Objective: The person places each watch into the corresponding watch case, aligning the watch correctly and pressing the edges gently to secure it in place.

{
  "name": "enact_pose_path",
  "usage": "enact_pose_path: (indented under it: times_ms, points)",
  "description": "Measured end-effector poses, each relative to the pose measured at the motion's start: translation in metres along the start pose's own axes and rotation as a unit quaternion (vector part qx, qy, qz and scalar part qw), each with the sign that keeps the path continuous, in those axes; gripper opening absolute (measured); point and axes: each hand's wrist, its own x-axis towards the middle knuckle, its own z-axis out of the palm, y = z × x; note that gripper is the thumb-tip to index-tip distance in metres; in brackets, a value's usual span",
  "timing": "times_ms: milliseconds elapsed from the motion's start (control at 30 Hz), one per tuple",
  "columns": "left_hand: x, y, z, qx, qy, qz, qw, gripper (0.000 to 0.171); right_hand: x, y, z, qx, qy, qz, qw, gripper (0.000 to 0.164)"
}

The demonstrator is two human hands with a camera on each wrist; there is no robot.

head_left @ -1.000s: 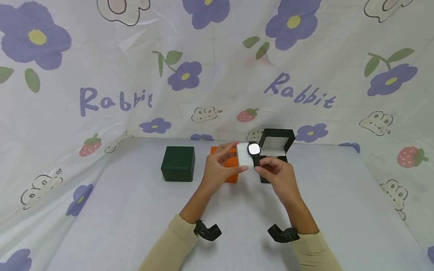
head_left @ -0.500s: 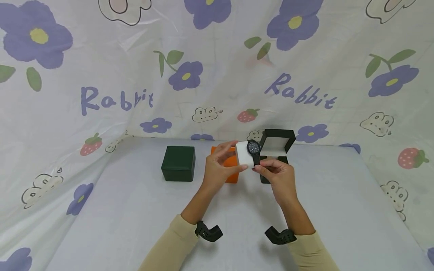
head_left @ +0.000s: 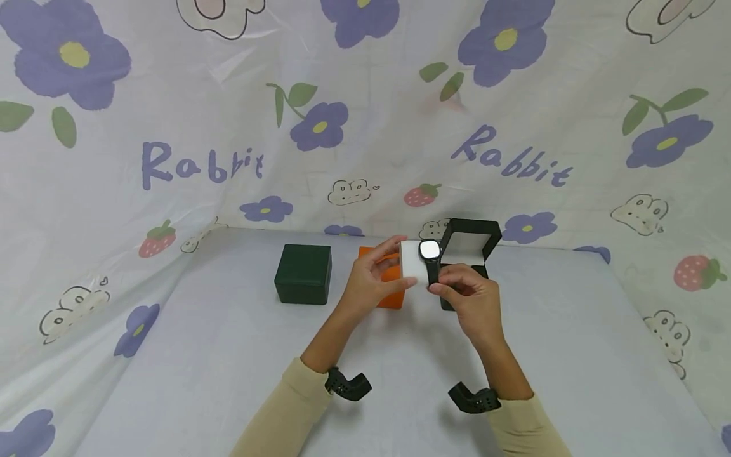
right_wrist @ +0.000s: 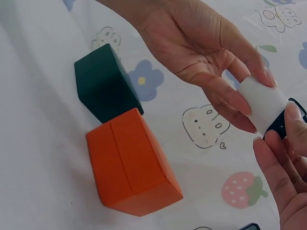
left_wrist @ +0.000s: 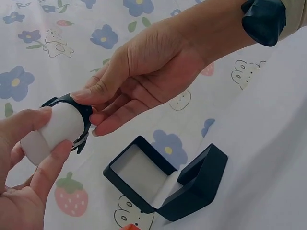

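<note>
A black wristwatch (head_left: 429,251) sits around one end of a white cushion (head_left: 410,264), held up over the table. My left hand (head_left: 363,279) grips the cushion's other end between thumb and fingers. On the watch's strap, my right hand (head_left: 473,293) pinches the lower part with thumb and fingertips. Bright glare whitens the dial in the head view. From the left wrist, the strap (left_wrist: 85,111) shows curving around the cushion (left_wrist: 64,123). In the right wrist view the right fingertips press the dark band (right_wrist: 277,126) beside the white cushion.
Behind the right hand stands an open black box (head_left: 473,231) with a pale lining, its lid raised. An orange box (head_left: 393,298) stands behind the left hand, partly covered by it. Further left sits a closed dark green box (head_left: 303,274). A patterned cloth backs the white table.
Both hands keep their holds. The watch tilts slightly: its dark dial showed half a second ago, while glare covers it now, as it did a second ago. The head view has shifted a little.
</note>
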Motion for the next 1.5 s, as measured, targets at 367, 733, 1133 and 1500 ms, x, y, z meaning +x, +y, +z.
enact_pose_path:
  times_ms: [367, 733, 1133, 1500]
  points:
    - [-0.002, 0.004, 0.008, -0.033, 0.053, -0.011, 0.998, 0.07, -0.003, -0.002, 0.006, 0.017, 0.027, -0.025, 0.999, 0.012]
    - [-0.003, 0.005, 0.007, -0.062, 0.061, -0.031, 0.9957, 0.068, -0.008, -0.005, 0.017, 0.044, 0.042, -0.009, 0.998, 0.012]
    - [0.0, 0.004, -0.003, -0.03, -0.017, 0.03, 0.999, 0.073, -0.005, -0.041, -0.001, -0.073, -0.07, -0.039, 0.994, 0.015]
    - [0.0, 0.004, -0.004, -0.033, -0.048, 0.028, 0.9979, 0.073, -0.004, -0.061, -0.011, -0.153, -0.095, -0.078, 0.981, 0.061]
